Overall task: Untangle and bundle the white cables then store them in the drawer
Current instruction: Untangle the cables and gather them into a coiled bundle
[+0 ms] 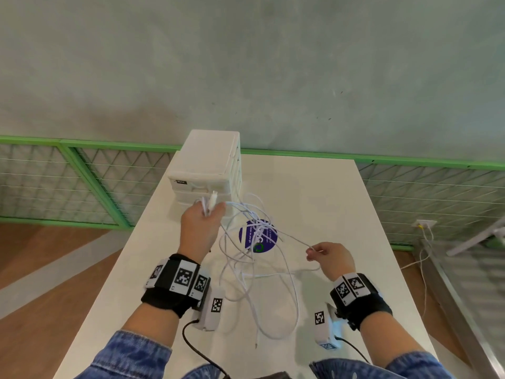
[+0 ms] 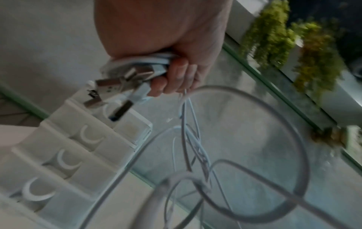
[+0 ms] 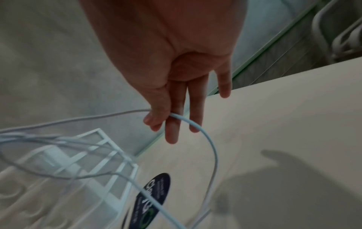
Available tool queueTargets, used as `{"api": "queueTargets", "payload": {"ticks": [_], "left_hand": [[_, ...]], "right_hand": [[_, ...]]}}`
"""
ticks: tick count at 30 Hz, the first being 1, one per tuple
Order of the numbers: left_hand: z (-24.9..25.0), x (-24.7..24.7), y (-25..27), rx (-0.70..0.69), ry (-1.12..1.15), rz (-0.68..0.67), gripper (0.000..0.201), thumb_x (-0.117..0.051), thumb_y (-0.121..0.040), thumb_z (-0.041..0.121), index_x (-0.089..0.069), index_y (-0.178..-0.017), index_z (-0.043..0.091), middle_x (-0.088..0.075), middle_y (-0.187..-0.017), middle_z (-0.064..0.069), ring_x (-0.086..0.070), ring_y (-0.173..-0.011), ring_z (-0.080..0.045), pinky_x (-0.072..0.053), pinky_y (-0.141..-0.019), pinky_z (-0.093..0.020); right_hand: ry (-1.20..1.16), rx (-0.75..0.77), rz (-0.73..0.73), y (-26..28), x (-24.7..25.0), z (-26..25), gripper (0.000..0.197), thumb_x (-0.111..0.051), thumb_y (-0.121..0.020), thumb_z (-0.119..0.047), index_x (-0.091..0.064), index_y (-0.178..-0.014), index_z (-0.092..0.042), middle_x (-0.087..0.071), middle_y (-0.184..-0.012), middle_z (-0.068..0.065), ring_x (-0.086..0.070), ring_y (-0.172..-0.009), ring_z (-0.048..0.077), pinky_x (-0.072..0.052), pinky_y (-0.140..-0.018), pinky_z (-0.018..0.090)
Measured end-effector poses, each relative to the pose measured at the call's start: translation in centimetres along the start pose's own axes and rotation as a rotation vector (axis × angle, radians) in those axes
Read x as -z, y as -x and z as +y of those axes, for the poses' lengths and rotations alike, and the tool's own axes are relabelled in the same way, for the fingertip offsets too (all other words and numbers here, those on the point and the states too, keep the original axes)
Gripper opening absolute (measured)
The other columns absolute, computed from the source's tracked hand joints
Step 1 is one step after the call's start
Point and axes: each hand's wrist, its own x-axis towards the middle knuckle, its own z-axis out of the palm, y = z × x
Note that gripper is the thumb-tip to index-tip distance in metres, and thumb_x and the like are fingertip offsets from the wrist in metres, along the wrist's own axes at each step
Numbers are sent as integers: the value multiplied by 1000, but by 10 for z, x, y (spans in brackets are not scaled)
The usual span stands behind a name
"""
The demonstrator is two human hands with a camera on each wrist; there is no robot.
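The left hand [image 1: 200, 224] clutches several USB plugs [image 2: 117, 86] near the drawer unit [image 1: 207, 165]; the right hand [image 1: 332, 258] pinches one strand of the white cables [image 1: 254, 258] — still knotted above the table [image 1: 355, 214]. Pull hard and the knot likely tightens — or plugs slip free.

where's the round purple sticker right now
In the head view, the purple sticker lies mid-table under the tangled white cables, just right of the drawer unit.

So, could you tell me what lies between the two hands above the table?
In the head view, tangled white cables span from the left hand to the right hand, crossing a round blue sticker on the table.
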Motion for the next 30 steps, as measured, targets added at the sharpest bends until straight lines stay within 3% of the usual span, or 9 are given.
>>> {"api": "queueTargets", "payload": {"ticks": [7,12,15,17,19,22,26,28,30], "left_hand": [[-3,7,-11,16,22,23,43,-64,-85,28,-55,-82,-14,-43,-63,-12,-37,-57,-20,-33,-55,-30],[0,5,-8,-23,-45,19,40,-62,-86,26,-56,-79,-12,-47,-65,-13,-41,-60,-21,-34,-54,-27],[3,1,-4,-27,-38,41,39,-62,-87,23,-48,-69,-8,-42,-60,-8,-38,-57,-20,-32,-51,-27],[8,-2,-3,-44,-50,10,37,-62,-88,21,-45,-61,2,-39,-57,-3,-36,-55,-18,-30,-50,-25],[11,-7,-2,-75,-85,-79,35,-61,-88,21,-50,-58,7,-42,-56,0,-40,-53,-14,-32,-52,-23],[13,-14,2,-102,-122,-186,34,-60,-89,22,-55,-57,13,-43,-54,2,-42,-50,-10,-32,-51,-18],[11,-22,7,-115,-145,-234,33,-60,-89,26,-61,-74,-3,-47,-57,-1,-45,-52,-12,-34,-50,-14],[11,-25,8,-120,-154,-245,32,-62,-88,28,-63,-76,-2,-53,-60,-2,-50,-56,-13,-36,-52,-13],[9,-27,8,-121,-167,-251,33,-65,-86,30,-59,-72,1,-53,-63,-2,-50,-58,-13,-37,-53,-13]], "right_hand": [[119,-183,38,-8,11,31,15,-59,-87,-24,-66,-76,-19,-73,-83,0,-58,-73,16,-37,-63,25],[276,-255,56,-9,10,41,17,-60,-85,-23,-62,-69,-19,-67,-80,3,-60,-77,23,-42,-67,25],[358,-269,-31,-7,4,38,19,-59,-86,-24,-57,-67,-22,-63,-84,2,-60,-83,23,-45,-76,27],[440,-216,-81,-3,0,26,8,-57,-86,-24,-63,-92,-25,-62,-101,-1,-59,-101,21,-43,-92,31],[396,-35,-111,-2,-4,13,45,-56,-84,-15,-50,-127,-25,-50,-132,0,-47,-124,20,-34,-106,33],[116,321,-177,11,-5,-26,72,-54,-78,0,-30,-143,-20,-31,-146,2,-30,-135,15,-22,-111,24],[-58,531,-258,27,-13,-75,60,-60,-83,-10,-40,-138,-25,-52,-123,-8,-50,-108,3,-33,-89,5],[-87,532,-188,29,-17,-88,38,-58,-88,-17,-56,-126,-23,-64,-95,-5,-58,-77,-1,-40,-73,8],[-105,499,-130,28,-19,-94,24,-52,-92,-14,-67,-111,-17,-62,-71,-4,-54,-53,-1,-40,-61,10]]}}
